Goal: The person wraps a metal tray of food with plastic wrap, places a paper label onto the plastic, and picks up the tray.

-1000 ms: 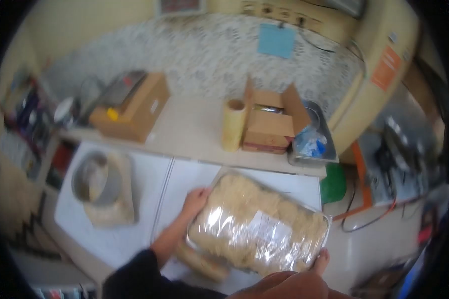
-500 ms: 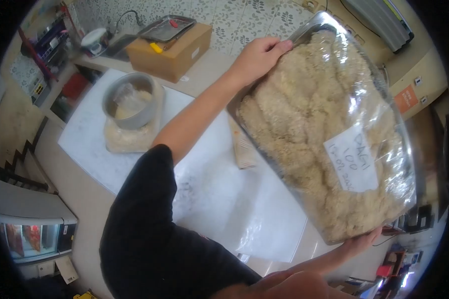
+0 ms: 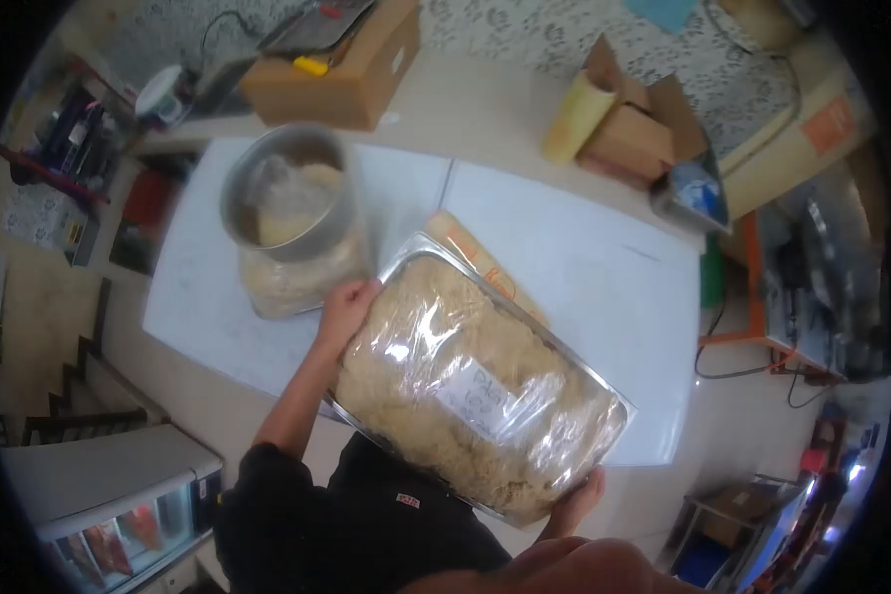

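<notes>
Fingers of the left hand [image 3: 347, 309] are closed around the upper left side of the metal tray [image 3: 418, 242], and those of the right hand [image 3: 576, 502] grip its lower right end. The tray lies across the near edge of the white table [image 3: 614, 257] in the view, in front of the person's dark clothing [image 3: 366, 525]; whether its underside touches the table, I cannot tell. Clear wrap [image 3: 426, 332] covers the lumpy tan contents [image 3: 406, 386], with a white label [image 3: 478, 398] near the middle whose blurred handwriting seems to read "DAGI" above "100"

Just beyond the tray's upper edge, a flat beige piece [image 3: 485, 265] with orange marks lies on the table. To the left, a round metal pot [image 3: 236, 203] stands on a wrapped pale slab [image 3: 292, 282] and holds a clear plastic bag [image 3: 285, 193] and pale stuff. On the counter [image 3: 475, 99] behind are a cardboard box [image 3: 376, 84] with a yellow-handled item [image 3: 310, 66] on top, a pale yellow roll [image 3: 576, 121], an open carton [image 3: 629, 144] and a metal pan [image 3: 678, 203] with a blue and white bag [image 3: 700, 191] inside
</notes>
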Demonstrator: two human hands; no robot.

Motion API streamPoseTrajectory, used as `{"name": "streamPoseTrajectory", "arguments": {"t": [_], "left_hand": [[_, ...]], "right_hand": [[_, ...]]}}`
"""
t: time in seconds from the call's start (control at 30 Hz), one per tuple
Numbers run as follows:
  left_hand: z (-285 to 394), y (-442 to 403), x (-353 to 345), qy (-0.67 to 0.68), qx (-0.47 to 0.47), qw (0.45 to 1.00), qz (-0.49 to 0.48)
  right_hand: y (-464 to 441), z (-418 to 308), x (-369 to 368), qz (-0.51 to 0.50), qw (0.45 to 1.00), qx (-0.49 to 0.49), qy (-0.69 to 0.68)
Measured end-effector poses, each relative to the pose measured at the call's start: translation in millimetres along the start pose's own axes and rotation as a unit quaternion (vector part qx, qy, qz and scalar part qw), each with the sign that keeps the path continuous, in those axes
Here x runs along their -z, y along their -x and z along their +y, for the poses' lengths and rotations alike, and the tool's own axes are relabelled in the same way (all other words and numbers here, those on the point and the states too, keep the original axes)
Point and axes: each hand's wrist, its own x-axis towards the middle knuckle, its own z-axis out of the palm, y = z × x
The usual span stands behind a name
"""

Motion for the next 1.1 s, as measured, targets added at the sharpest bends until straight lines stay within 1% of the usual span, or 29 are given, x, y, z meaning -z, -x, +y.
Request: {"name": "streamPoseTrajectory", "arguments": {"t": [0.07, 0.1, 0.13, 0.23, 0.27, 0.33, 0.37, 0.4, 0.43, 0.47, 0.5, 0.53, 0.57, 0.6, 0.63, 0.67, 0.7, 0.73, 0.8, 0.83, 0.9, 0.93, 0.97, 1.03, 1.07, 1.1], "left_hand": [[-30, -2, 20, 0.018, -0.019, 1.000, 0.015], [-45, 14, 29, 0.027, -0.017, 0.999, 0.015], [-48, 16, 36, 0.053, 0.005, 0.999, 0.003], [-64, 10, 55, -0.007, 0.022, 0.999, -0.024], [-66, 11, 57, -0.008, 0.018, 1.000, -0.021], [-67, 2, 55, -0.012, -0.002, 1.000, -0.018], [-68, 6, 51, 0.000, -0.004, 1.000, -0.018], [-70, 3, 50, 0.009, -0.010, 1.000, -0.019], [-71, 2, 51, 0.016, -0.014, 1.000, -0.022], [-73, 2, 52, 0.001, -0.011, 0.999, -0.035], [-72, 0, 54, -0.016, -0.008, 0.999, -0.048], [-71, -2, 55, -0.032, -0.006, 0.998, -0.062], [-63, -5, 54, -0.048, -0.026, 0.997, -0.057], [-51, -4, 52, -0.065, -0.043, 0.996, -0.052], [-44, -3, 49, -0.081, -0.061, 0.994, -0.046], [-42, -6, 45, -0.082, -0.052, 0.994, -0.043], [-42, -10, 39, -0.082, -0.042, 0.995, -0.039], [-41, -12, 33, -0.081, -0.034, 0.996, -0.032], [-37, -10, 24, -0.044, -0.072, 0.996, 0.008], [-39, -4, 22, -0.029, -0.086, 0.996, 0.021], [-46, -3, 16, 0.000, -0.072, 0.997, -0.002], [-51, -1, 13, 0.024, -0.058, 0.998, -0.019], [-56, 0, 10, 0.048, -0.046, 0.997, -0.034], [-53, -2, 7, 0.062, -0.031, 0.997, -0.029], [-52, 0, 7, 0.069, -0.022, 0.997, -0.032], [-52, 2, 6, 0.078, -0.011, 0.996, -0.036]], "right_hand": [[11, 30, -7, -0.021, 0.997, 0.030, 0.063], [25, 39, 4, -0.027, 0.993, 0.039, 0.106], [26, 52, 8, -0.031, 0.988, 0.057, 0.139], [28, 68, 8, -0.069, 0.981, -0.007, 0.183], [30, 72, 4, -0.038, 0.989, -0.012, 0.143], [22, 88, 7, -0.025, 0.987, 0.003, 0.159], [18, 85, 22, -0.014, 0.985, 0.007, 0.170], [13, 80, 22, 0.012, 0.958, 0.032, 0.284], [8, 72, 17, 0.039, 0.916, 0.052, 0.395], [1, 66, 10, 0.063, 0.860, 0.071, 0.501], [-9, 57, -20, 0.042, 0.854, 0.198, 0.480], [-20, 48, -49, 0.017, 0.828, 0.319, 0.460], [-19, 28, -108, -0.018, 0.832, 0.287, 0.474], [-42, 30, -141, -0.084, 0.806, 0.332, 0.483], [-56, 33, -185, -0.164, 0.804, 0.343, 0.457], [-56, 31, -234, -0.227, 0.783, 0.354, 0.458], [-59, 35, -276, -0.273, 0.780, 0.298, 0.478], [-73, 52, -302, -0.348, 0.755, 0.284, 0.478], [-83, 74, -348, -0.475, 0.669, 0.206, 0.534], [-85, 79, -362, -0.512, 0.636, 0.173, 0.551], [-94, 85, -384, -0.579, 0.558, 0.100, 0.586], [-102, 78, -390, -0.597, 0.516, 0.051, 0.612], [-101, 75, -391, -0.605, 0.483, 0.060, 0.630], [-102, 68, -406, -0.617, 0.415, 0.093, 0.662], [-101, 67, -406, -0.604, 0.402, 0.108, 0.679], [-99, 63, -404, -0.598, 0.423, 0.125, 0.669]]}}
